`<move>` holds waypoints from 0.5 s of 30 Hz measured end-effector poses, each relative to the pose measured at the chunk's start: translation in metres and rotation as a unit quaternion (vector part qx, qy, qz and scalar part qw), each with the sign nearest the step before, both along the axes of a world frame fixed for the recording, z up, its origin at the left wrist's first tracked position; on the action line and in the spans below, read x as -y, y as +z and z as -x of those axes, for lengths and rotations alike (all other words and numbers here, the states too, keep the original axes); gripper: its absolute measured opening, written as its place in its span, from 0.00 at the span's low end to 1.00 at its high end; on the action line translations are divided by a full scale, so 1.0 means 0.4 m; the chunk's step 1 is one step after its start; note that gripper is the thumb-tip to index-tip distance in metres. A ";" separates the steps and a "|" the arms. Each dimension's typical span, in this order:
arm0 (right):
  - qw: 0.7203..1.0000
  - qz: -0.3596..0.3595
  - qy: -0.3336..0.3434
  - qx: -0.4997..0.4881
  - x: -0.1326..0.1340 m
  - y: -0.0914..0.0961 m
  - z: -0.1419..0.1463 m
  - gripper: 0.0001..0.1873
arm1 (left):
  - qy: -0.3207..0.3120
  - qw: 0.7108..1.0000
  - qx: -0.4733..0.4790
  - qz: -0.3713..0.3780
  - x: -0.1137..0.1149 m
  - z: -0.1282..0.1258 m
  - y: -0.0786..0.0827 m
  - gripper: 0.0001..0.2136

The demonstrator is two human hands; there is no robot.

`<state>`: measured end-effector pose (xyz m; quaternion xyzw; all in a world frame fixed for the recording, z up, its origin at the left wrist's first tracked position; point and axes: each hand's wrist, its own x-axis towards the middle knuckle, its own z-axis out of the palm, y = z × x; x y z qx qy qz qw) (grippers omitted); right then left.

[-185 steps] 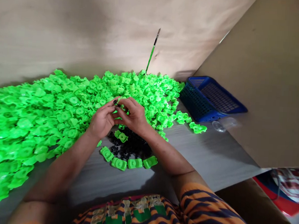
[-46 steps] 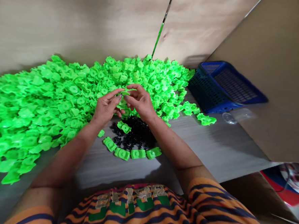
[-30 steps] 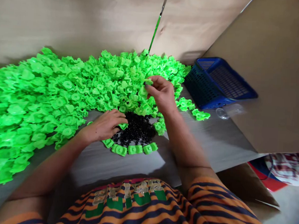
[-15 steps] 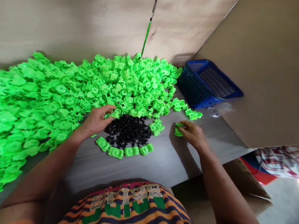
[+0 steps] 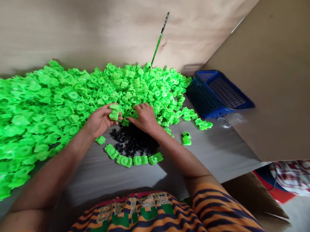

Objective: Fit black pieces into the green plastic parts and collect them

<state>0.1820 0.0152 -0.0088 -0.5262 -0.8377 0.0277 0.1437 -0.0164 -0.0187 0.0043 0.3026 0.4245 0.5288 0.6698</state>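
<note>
A big heap of bright green plastic parts (image 5: pixel 53 102) covers the left and far side of the grey table (image 5: pixel 215 158). My left hand (image 5: pixel 98 119) is closed on one green part (image 5: pixel 114 111), lifted just above the heap's near edge. My right hand (image 5: pixel 144 118) reaches down with fingers curled at the far edge of a small pile of black pieces (image 5: pixel 132 142); what it pinches is hidden. A curved row of green parts (image 5: pixel 132 159) lies in front of the black pile. One green part (image 5: pixel 186 139) lies alone to the right.
A blue plastic basket (image 5: pixel 216 97) stands at the back right by a tilted cardboard sheet (image 5: pixel 278 78). A thin green-and-black stick (image 5: pixel 159 37) leans on the plywood wall. A small clear disc (image 5: pixel 225 122) lies near the basket. The table edge drops off at the right.
My right hand set a green part down on the table at the right and came back to the black pile. My left hand picked a green part off the heap.
</note>
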 end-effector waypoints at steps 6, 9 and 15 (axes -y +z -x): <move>0.998 0.031 0.005 0.053 -0.009 0.005 0.030 0.11 | 0.038 0.998 -0.049 -0.010 0.014 -0.035 -0.011 0.22; 0.999 0.032 0.012 0.006 -0.015 -0.010 0.022 0.09 | 0.040 0.994 -0.102 -0.006 0.022 -0.053 -0.027 0.22; 0.981 -0.006 0.057 -0.186 -0.012 -0.011 0.024 0.06 | 0.039 0.995 -0.090 0.010 0.030 -0.073 -0.037 0.24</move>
